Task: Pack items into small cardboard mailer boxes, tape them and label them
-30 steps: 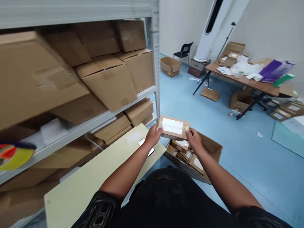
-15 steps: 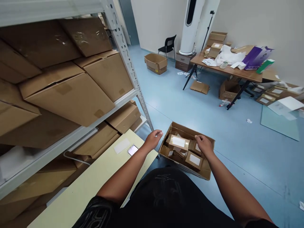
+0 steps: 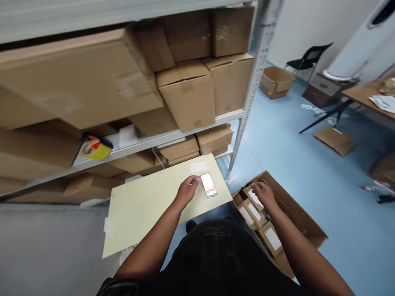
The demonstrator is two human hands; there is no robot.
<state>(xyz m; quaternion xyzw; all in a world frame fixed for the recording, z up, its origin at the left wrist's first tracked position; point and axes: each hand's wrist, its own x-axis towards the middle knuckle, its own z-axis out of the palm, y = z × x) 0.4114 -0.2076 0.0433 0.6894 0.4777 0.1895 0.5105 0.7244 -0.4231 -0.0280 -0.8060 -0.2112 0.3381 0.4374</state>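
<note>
My left hand [image 3: 187,190] hovers over the pale yellow tabletop [image 3: 154,193], just left of a phone [image 3: 209,184] whose lit screen is blurred out. Its fingers are curled together with nothing seen in them. A white paper slip [image 3: 198,166] lies behind the phone. On the right, my right hand [image 3: 264,194] hangs above an open cardboard carton [image 3: 296,209], fingers drawn together and nothing visible in them. Inside the carton lie several small brown boxes [image 3: 264,243] with white labels. My right forearm hides part of the carton.
A metal shelf rack [image 3: 247,107] packed with cardboard boxes [image 3: 188,96] runs along the back and left. A colourful yellow and orange item [image 3: 97,148] sits on its shelf. Farther right are another open carton [image 3: 277,82], a black chair [image 3: 308,57], a wooden table [image 3: 364,91] and flattened cardboard [image 3: 333,139].
The view has swung left, bringing more of the rack and tabletop into sight. My left hand is now beside the phone; my right hand stays above the carton. Fingers look more closed.
</note>
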